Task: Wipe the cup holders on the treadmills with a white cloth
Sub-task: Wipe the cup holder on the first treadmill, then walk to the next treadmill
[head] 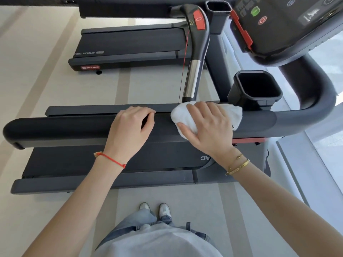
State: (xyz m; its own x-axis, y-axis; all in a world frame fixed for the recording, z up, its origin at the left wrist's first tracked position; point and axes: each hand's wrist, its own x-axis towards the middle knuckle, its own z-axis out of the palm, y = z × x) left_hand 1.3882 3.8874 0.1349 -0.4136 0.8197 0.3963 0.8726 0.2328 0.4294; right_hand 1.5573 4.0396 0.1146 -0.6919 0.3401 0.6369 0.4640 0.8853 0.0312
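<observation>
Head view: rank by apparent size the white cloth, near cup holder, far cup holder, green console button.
1. near cup holder
2. white cloth, partly hidden under the right hand, so it may rival the first
3. far cup holder, farther from the camera
4. green console button

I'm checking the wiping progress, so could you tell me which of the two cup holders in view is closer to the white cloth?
The larger-looking cup holder, just beyond the white cloth under the right hand. The other cup holder sits far off at the picture's top edge.
</observation>
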